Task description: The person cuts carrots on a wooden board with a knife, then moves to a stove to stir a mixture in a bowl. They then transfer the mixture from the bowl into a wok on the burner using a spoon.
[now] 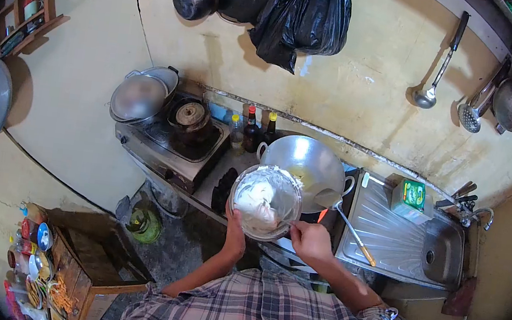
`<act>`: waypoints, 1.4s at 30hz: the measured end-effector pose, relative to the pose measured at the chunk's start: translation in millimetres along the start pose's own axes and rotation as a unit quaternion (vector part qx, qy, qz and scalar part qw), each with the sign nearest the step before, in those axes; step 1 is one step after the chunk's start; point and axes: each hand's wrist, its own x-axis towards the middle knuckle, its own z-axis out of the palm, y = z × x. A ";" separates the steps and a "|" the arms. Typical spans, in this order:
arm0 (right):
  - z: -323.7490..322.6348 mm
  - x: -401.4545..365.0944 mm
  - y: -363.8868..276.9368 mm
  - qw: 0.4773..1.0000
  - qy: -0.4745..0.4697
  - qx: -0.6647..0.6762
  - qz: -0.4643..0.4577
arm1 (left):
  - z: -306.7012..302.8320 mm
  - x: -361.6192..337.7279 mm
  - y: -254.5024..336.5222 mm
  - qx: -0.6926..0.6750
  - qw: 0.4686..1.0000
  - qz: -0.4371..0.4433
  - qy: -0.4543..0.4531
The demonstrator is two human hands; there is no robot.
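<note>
A metal bowl [235,196] with a white, pasty mixture [258,193] inside is held in front of the body. My left hand [235,234] grips the bowl's lower left side. At the bowl's lower right rim, my right hand [311,240] is closed round a thin handle, whose far end reaches into the mixture and is hard to make out. Just beyond the bowl sits a large wok [307,157] with two loop handles. A ladle [354,233] with a wooden handle end rests in the wok and leans out over its right edge.
Left of the wok stand bottles [251,130] and a stove [169,165] with a dark pot [192,117] and a lidded pan [139,98]. A steel sink [443,250] with a green box [413,194] is at right. Utensils [426,99] and a black bag [305,19] hang above.
</note>
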 end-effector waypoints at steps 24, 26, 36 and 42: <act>-7.0 34.5 40.5 0.883 -0.086 0.406 0.219 | 38.9 -14.2 40.9 -0.009 0.998 -0.069 0.007; -16.0 37.6 46.7 0.875 -0.088 0.415 0.235 | 44.1 -12.4 47.5 0.001 0.997 -0.072 0.007; -32.4 99.1 108.5 0.891 -0.029 0.374 0.255 | 58.4 42.2 38.8 0.010 0.985 -0.162 0.058; -11.0 152.4 180.5 0.887 -0.047 0.357 0.291 | 55.7 55.5 44.2 0.008 0.986 -0.126 0.107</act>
